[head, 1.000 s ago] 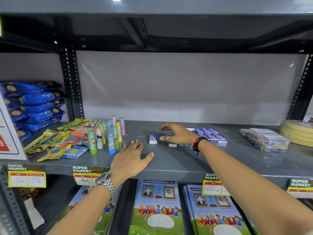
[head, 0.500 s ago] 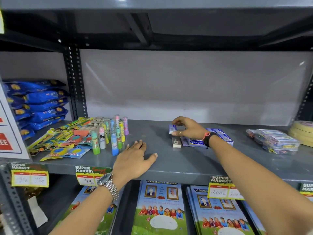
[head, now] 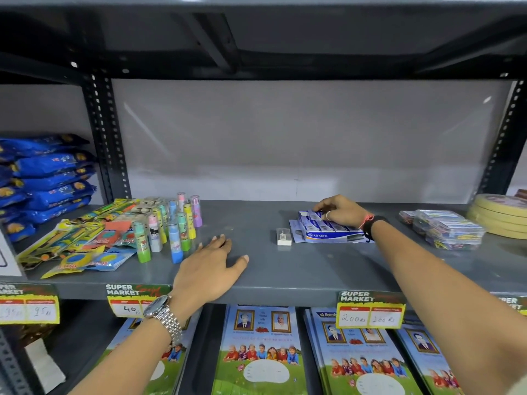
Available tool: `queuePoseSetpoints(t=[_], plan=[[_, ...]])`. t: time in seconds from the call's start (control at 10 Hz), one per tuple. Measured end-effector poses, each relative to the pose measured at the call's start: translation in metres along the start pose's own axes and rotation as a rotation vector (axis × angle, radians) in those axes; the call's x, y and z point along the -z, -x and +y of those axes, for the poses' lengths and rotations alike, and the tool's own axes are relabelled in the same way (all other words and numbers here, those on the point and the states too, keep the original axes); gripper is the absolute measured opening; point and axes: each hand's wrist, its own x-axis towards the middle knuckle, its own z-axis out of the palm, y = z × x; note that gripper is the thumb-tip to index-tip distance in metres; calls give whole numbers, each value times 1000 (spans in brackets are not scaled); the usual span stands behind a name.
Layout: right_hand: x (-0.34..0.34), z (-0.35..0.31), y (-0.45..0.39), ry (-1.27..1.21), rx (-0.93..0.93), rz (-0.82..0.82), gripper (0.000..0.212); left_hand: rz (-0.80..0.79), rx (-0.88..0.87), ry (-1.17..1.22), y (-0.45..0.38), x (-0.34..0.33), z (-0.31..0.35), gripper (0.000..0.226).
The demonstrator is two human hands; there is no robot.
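Observation:
My right hand reaches to the back of the grey shelf. It sits on a cluster of blue and white Kangaro staple boxes, and its curled fingers pinch one small blue box at the cluster's back left corner. A small white box lies alone just left of the cluster. My left hand, with a metal watch on the wrist, rests flat on the shelf near its front edge and holds nothing.
Upright coloured glue sticks and flat toy packets fill the shelf's left part, with blue bags beyond the upright. Clear plastic boxes and yellow tape rolls sit at the right. Notebooks lie on the shelf below.
My right hand picked up the small blue box from the shelf left of the cluster and carried it right and back onto the staple boxes. My left hand stayed flat.

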Motion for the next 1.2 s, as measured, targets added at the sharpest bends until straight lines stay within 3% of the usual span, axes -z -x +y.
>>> queuePoseSetpoints(t=[0.3, 0.7, 0.8, 0.9, 1.1, 1.2], plan=[[-12, -10, 5, 295, 116, 44, 61, -5, 6, -5, 0, 0, 1, 68], [-7, -16, 16, 423, 101, 12, 50, -4, -2, -14, 1, 1, 1, 67], [-12, -28, 19, 287, 128, 67, 58, -2, -8, -19, 0, 0, 0, 67], [-23, -46, 27, 125, 220, 69, 43, 4, -11, -21, 0, 0, 0, 67], [-49, -64, 34, 291, 255, -237, 55, -3, -4, -8, -1, -1, 0, 68], [-56, -62, 29, 342, 265, -211, 53, -3, -9, -8, -1, -1, 0, 68]])
